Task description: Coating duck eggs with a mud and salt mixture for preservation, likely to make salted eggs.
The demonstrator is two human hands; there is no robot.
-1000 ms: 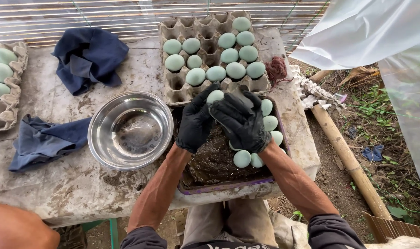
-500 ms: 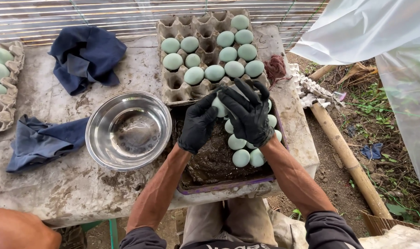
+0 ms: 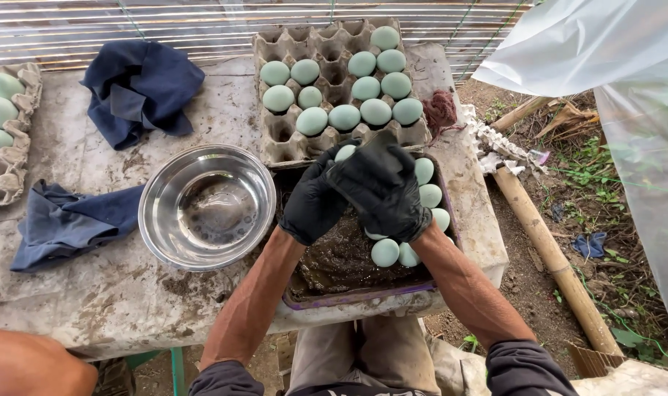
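Gloved fingers, spread half a second ago, are now pressed around a pale green egg (image 3: pixel 344 152), cupped between left hand (image 3: pixel 313 202) and right hand (image 3: pixel 381 189) above the mud-filled tray (image 3: pixel 363 295); coating appears under way.

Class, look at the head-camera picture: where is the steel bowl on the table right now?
The steel bowl sits left of centre on the table, beside the left hand and the mud-filled tray, with a blue cloth on its other side.
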